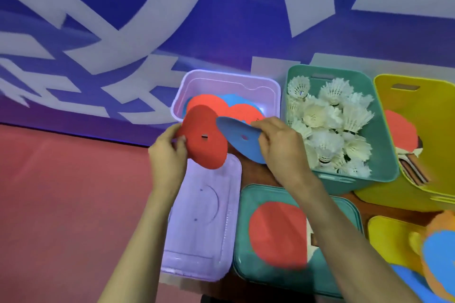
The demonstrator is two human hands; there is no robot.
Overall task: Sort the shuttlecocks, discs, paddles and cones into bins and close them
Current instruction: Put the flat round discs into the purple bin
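**2 discs held over the purple bin**

The left hand pinches a red disc by its edge. The right hand grips a blue disc. Both discs hover at the near rim of the purple bin, which holds more discs. Shuttlecocks fill the green bin, and 1 red paddle lies on the green lid.

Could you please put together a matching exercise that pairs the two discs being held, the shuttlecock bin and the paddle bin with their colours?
Things:
1. left-hand disc
2. right-hand disc
3. shuttlecock bin
4. paddle bin

Colours:
A. teal
B. blue
C. yellow
D. red

Pairs: 1-D, 2-B, 3-A, 4-C.
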